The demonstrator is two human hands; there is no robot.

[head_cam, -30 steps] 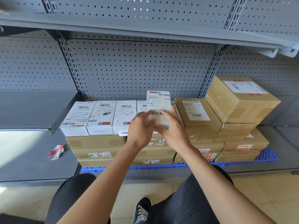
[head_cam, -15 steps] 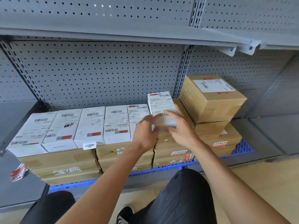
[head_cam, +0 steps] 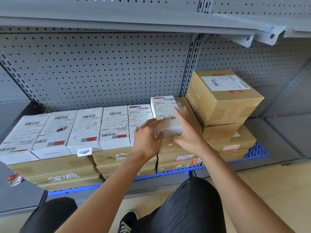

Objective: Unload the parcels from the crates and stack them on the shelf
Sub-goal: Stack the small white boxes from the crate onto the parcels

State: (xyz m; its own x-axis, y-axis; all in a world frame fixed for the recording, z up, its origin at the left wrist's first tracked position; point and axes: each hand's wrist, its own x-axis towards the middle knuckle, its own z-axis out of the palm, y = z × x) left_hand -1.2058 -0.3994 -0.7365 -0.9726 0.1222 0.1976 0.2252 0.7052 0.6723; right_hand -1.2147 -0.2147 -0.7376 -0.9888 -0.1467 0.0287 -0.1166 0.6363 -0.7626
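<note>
Right hand [head_cam: 188, 132] lies flat along the white parcel [head_cam: 166, 115], fingers straight, pressing its right side; left hand [head_cam: 148, 137] open, fingertips touching its left edge. Parcel sits at the right end of the white row [head_cam: 87, 128], on the brown boxes [head_cam: 117, 158], against the tall carton [head_cam: 223, 98]. Compared with a second ago, both hands have loosened from a grip to a nudge, so placement looks nearly finished.
</note>
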